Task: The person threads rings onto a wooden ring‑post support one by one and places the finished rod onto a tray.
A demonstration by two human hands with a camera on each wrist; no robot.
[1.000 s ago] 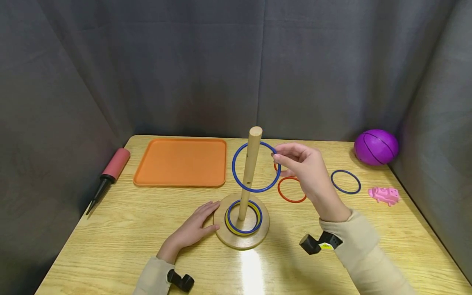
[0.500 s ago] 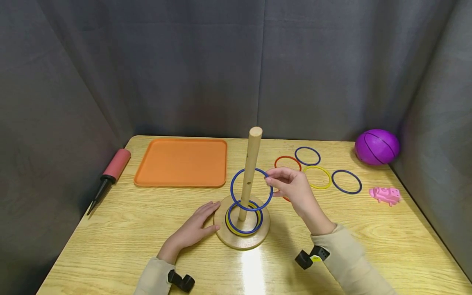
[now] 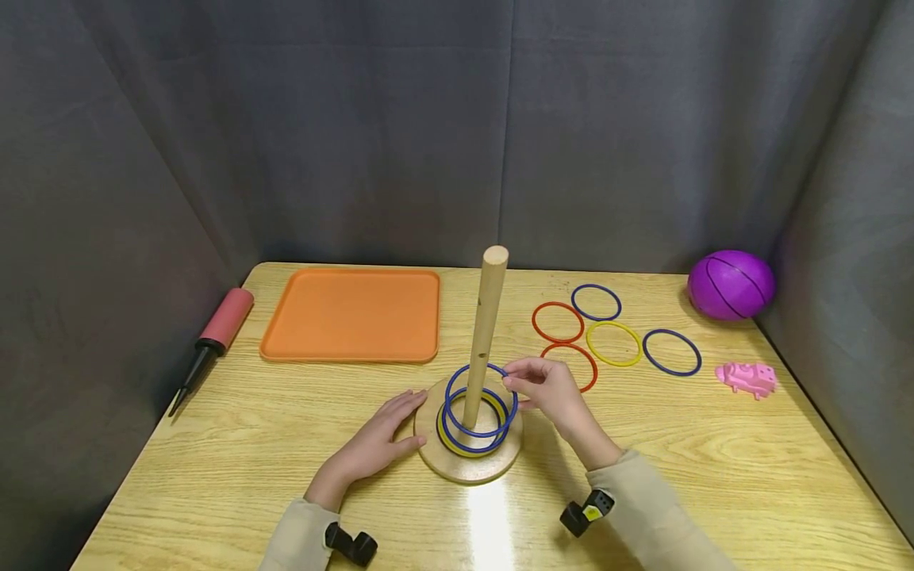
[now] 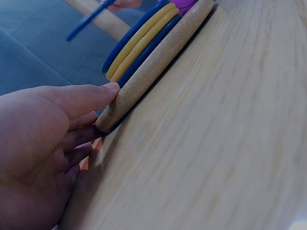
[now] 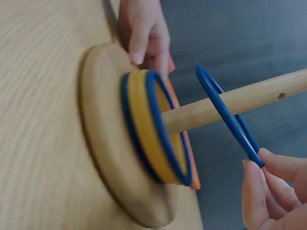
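You appear to be partway through seating a blue ring (image 5: 229,120) on the wooden post (image 3: 489,301): it already encircles the post but is not yet down. Your right hand (image 3: 553,394) pinches that ring at its edge between thumb and fingers, just to the right of the post. Seen from the right wrist, the ring sits tilted against the rings below it, with a clear gap between.

Your left hand (image 3: 374,444) grips nothing; its fingers lie extended, thumb and fingertips touching the near-left edge of the round base (image 3: 467,469), which looks to me like steadying. Between your 2 hands, around the foot of the post, is a stack of rings (image 4: 143,42): from the base up, 1 blue, 2 yellow and 1 blue, as far as the side view shows.

The next move, I'd judge, calls for levelling the held ring and bringing it straight down the post until it rests on the top blue 1, then letting go of the pinch. Light left-hand contact should be enough to stop the base sliding. Watch that the tilted ring doesn't catch on the post.

Beyond your right hand lie 5 loose rings (image 3: 616,365): 2 red, 2 blue and 1 yellow.
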